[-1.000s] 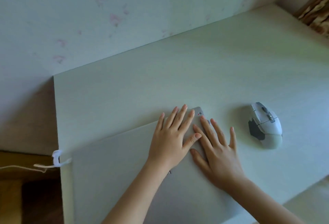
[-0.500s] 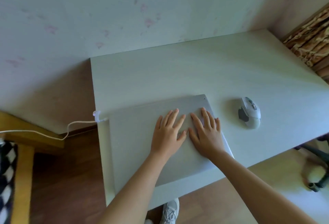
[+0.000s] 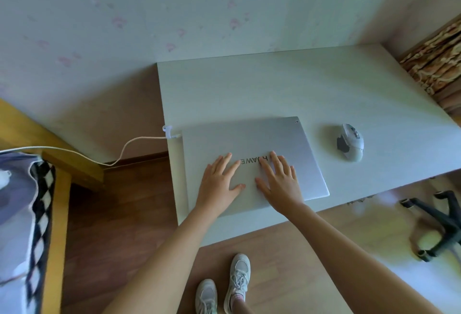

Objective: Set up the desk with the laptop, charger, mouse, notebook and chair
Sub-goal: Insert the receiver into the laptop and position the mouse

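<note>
A closed silver laptop [image 3: 252, 139] lies flat on the left part of the pale desk [image 3: 287, 89]. My left hand [image 3: 219, 181] and my right hand [image 3: 279, 179] rest flat on its lid with fingers spread, side by side, gripping nothing. A white charger cable [image 3: 132, 142] runs from the floor side up over the desk's left edge to the laptop's left side. A white and grey mouse [image 3: 350, 144] sits on the desk to the right of the laptop. The black wheeled base of a chair [image 3: 439, 224] shows on the floor at the right.
A wooden bed frame [image 3: 59, 201] with chequered bedding [image 3: 22, 214] stands at the left. A patterned curtain [image 3: 439, 61] hangs at the right of the desk. The wall is right behind the desk. My feet in white shoes [image 3: 224, 286] stand before the desk's front edge.
The view has pulled back and up, so the whole desk, floor and chair base show. Both hands have slid back from the laptop's far right corner to the middle of the lid.
</note>
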Tool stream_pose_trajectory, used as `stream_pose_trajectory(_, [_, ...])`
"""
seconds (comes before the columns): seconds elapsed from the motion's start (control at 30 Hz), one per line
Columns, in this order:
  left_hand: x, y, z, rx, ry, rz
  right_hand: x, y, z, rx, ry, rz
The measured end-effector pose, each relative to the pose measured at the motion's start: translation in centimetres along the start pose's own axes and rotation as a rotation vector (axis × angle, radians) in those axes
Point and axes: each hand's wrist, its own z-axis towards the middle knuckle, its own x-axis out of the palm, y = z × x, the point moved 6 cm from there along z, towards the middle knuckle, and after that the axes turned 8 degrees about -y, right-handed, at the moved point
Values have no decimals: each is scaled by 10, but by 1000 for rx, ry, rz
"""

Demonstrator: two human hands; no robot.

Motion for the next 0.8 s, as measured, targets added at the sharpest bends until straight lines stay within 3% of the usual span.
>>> stream_pose_trajectory(0.2, [11, -9, -20, 33, 156, 189, -4, -9, -12, -208, 111, -68])
stream_pose_trajectory(0.53, [17, -30, -27, 23, 187, 441, -3, -16, -21, -431, 201, -142])
stream_pose_trajectory(0.8, [16, -41, -27, 18, 220, 526, -4, -17, -21, -535, 170, -131])
